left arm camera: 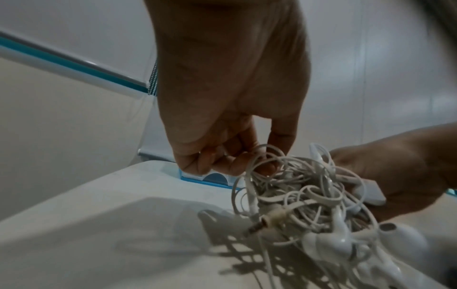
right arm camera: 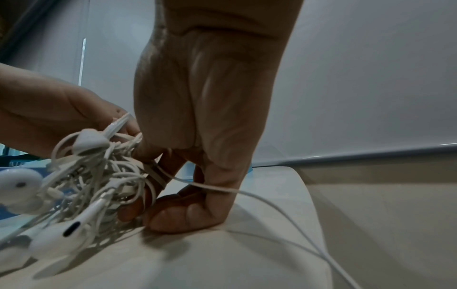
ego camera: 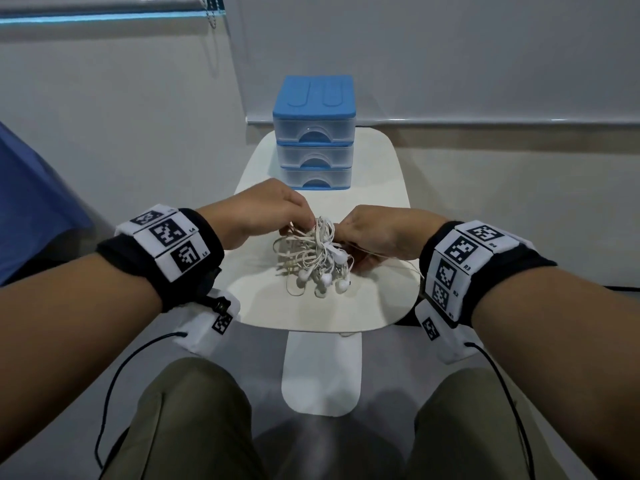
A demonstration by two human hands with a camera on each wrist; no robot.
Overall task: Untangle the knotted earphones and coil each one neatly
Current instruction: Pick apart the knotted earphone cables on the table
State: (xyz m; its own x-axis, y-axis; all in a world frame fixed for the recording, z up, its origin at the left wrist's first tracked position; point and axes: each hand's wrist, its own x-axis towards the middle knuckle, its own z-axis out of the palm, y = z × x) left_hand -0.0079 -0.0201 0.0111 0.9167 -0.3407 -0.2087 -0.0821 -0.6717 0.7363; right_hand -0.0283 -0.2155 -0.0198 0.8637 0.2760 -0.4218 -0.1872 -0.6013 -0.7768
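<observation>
Pale, smooth walls and a lowered roller blind frame a small cream table point(ego camera: 374, 188) with rounded corners and a matte top. At the far end of the table a three-drawer organiser point(ego camera: 313, 133) is stood, made of translucent plastic with a blue moulded lid and arched drawer pulls. Nearer than the organiser, at the middle of the table, a knotted bundle of white earphones point(ego camera: 313, 258) is held just above the surface, its thin rubbery cords looped over one another and its glossy, rounded earbuds hanging at the near side. The bundle is gripped from the left by the left hand point(ego camera: 263, 209), whose curled fingertips point(left arm camera: 237, 164) are pinched on cord loops at the top. From the right it is clasped by the right hand point(ego camera: 377, 233), with its curled fingers point(right arm camera: 173, 217) set on the tabletop and strands wound across them; one loose cord point(right arm camera: 284, 207) is trailed away to the right over the table.
</observation>
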